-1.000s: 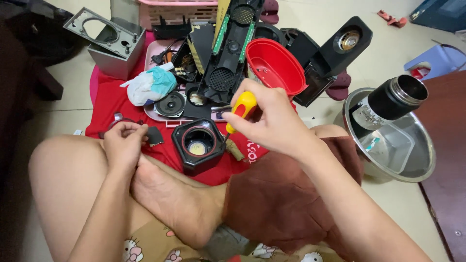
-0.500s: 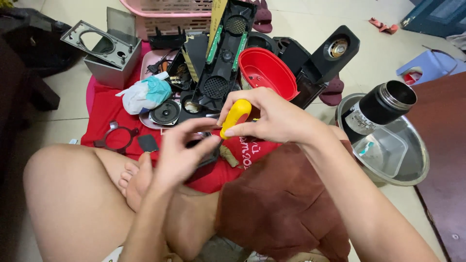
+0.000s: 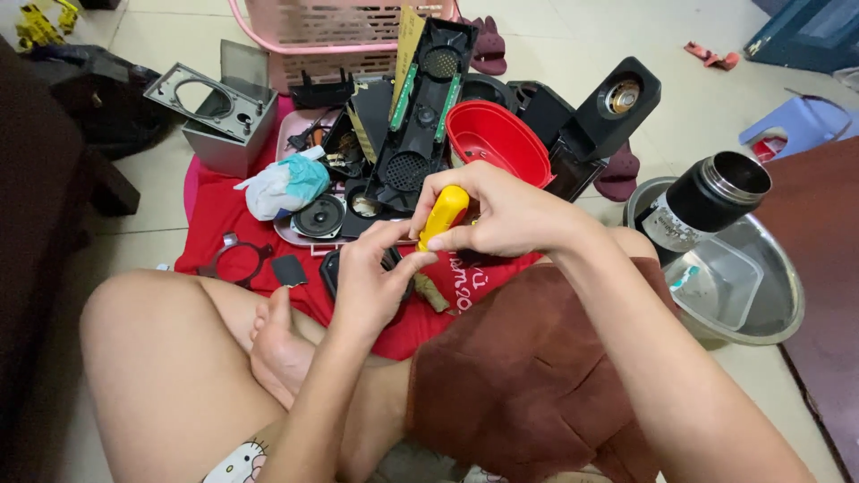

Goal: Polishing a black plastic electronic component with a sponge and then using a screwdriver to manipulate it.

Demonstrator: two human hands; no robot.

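1. Head view, the hands: the right hand is wrapped around the yellow handle of a tool, fingers closed on it, thumb along its lower edge. The tool's working end points down and is hidden behind the left hand.
2. The left hand sits just below and touches the bottom of the yellow handle with thumb and forefinger. Its fingers curl over a small black speaker box, which rests on the red cloth; only the box's left edge shows, so I cannot tell how firmly it is pinched.
3. The yellow handle stands nearly upright, tilted slightly right, above the speaker box and in front of the red bowl.
4. Around them on the cloth: a loose round speaker driver, a white and teal crumpled rag, a grey metal ring bracket and a small dark square piece just beside it.
5. Farther back: a tall black speaker panel with green strips, a grey box with a round hole, a pink basket.
6. To the right: a black speaker cabinet, a black flask leaning in a steel basin.
7. The person sits cross-legged, a brown cloth over the lap.
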